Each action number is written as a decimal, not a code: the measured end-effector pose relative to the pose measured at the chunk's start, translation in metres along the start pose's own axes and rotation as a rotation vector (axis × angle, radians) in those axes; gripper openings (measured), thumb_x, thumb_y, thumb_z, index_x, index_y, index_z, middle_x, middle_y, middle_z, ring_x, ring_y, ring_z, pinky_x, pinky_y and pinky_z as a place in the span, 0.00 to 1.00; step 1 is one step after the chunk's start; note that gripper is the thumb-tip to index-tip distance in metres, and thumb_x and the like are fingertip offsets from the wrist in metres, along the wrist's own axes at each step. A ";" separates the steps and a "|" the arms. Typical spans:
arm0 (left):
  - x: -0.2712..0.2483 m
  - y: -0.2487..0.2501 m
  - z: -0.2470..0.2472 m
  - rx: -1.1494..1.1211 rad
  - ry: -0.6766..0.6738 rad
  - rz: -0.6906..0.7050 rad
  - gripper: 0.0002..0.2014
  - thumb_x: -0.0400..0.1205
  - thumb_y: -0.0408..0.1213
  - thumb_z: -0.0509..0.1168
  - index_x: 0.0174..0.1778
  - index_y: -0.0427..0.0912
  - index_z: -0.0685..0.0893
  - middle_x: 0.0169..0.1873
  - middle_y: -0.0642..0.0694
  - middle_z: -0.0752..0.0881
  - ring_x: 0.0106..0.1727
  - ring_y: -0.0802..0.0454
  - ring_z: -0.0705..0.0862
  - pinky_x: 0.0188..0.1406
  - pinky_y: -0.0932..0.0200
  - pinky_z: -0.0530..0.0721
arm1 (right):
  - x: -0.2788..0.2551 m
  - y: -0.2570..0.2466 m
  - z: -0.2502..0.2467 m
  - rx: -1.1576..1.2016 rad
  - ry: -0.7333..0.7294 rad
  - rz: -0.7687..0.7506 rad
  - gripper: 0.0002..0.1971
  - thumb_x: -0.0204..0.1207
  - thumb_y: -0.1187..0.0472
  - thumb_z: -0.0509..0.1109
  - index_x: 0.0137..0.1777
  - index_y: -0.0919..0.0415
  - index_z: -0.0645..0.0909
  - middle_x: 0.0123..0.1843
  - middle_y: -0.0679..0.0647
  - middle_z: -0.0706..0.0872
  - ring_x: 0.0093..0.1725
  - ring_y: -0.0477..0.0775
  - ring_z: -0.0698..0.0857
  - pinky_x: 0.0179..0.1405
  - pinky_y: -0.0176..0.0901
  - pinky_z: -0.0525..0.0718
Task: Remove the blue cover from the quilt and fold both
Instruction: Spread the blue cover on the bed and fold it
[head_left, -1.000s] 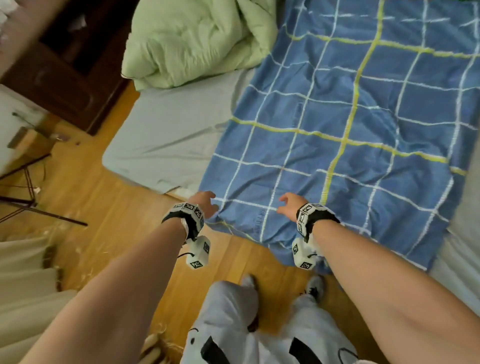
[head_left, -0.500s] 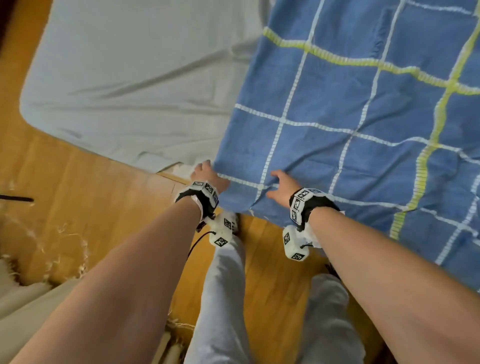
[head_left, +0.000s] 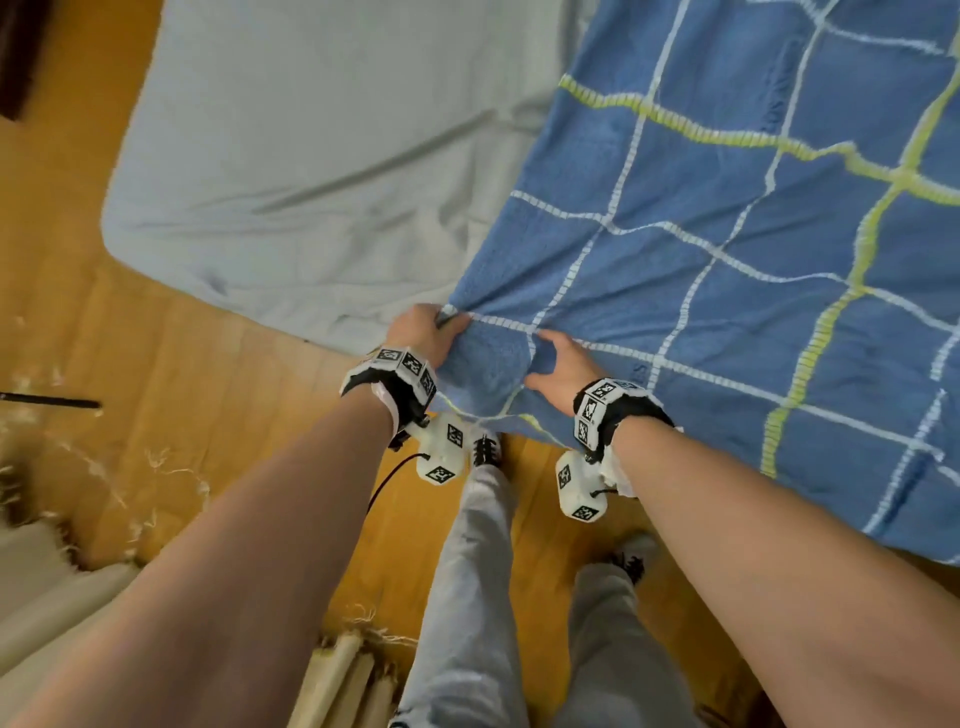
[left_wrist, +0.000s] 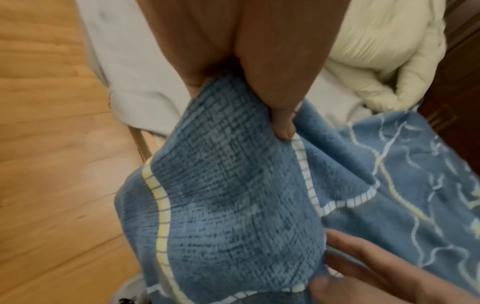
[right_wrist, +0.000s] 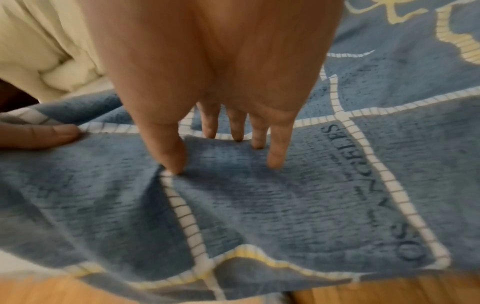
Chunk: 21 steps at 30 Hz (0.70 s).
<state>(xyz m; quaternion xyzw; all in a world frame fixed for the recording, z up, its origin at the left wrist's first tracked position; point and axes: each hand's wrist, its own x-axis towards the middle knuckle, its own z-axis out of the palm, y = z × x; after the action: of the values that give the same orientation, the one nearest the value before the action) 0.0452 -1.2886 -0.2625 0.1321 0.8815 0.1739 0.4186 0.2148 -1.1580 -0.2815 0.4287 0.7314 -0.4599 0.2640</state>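
The blue cover (head_left: 727, 260), checked with white and yellow lines, lies spread over the bed, its near corner hanging off the bed's edge. My left hand (head_left: 431, 332) grips that corner's edge, thumb on top (left_wrist: 283, 123), and the cloth bunches toward it. Just to the right, my right hand (head_left: 550, 358) pinches a raised fold of the cover between thumb and fingers (right_wrist: 221, 148). The pale green quilt (left_wrist: 384, 61) sits crumpled at the far end of the bed, also seen in the right wrist view (right_wrist: 52, 51); the head view does not show it.
A grey sheet (head_left: 311, 156) covers the mattress left of the cover. Wooden floor (head_left: 156, 415) runs along the bed's near side, where my legs (head_left: 478, 571) stand. A dark rod (head_left: 52, 401) lies on the floor at left, pale rolled fabric (head_left: 52, 597) at lower left.
The view has closed in on the bed's corner. Both hands went from resting at the cover's near edge to gripping it, and the corner is now bunched and lifted.
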 end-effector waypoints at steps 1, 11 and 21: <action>-0.012 0.006 -0.010 0.015 -0.039 0.031 0.22 0.81 0.55 0.67 0.26 0.47 0.72 0.26 0.48 0.76 0.35 0.43 0.77 0.33 0.55 0.70 | -0.009 -0.015 -0.002 0.047 0.005 -0.015 0.35 0.75 0.56 0.76 0.81 0.53 0.66 0.79 0.55 0.72 0.76 0.58 0.73 0.75 0.48 0.71; -0.097 0.005 0.041 -0.078 -0.495 0.135 0.21 0.75 0.38 0.75 0.63 0.38 0.80 0.48 0.43 0.87 0.48 0.46 0.85 0.47 0.57 0.85 | -0.082 -0.002 -0.012 0.548 -0.135 0.160 0.18 0.82 0.40 0.64 0.59 0.54 0.80 0.55 0.55 0.86 0.54 0.59 0.87 0.55 0.58 0.88; -0.204 0.101 0.119 -0.178 -0.578 0.151 0.21 0.74 0.27 0.69 0.62 0.47 0.83 0.36 0.42 0.84 0.33 0.48 0.79 0.33 0.57 0.76 | -0.163 0.111 -0.087 0.524 0.187 0.040 0.05 0.79 0.67 0.69 0.41 0.64 0.81 0.37 0.62 0.84 0.42 0.60 0.83 0.33 0.47 0.79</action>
<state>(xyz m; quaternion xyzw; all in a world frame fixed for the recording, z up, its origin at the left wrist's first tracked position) 0.2727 -1.2511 -0.1498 0.2040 0.6950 0.2363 0.6477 0.3925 -1.1194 -0.1661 0.5373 0.6000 -0.5867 0.0846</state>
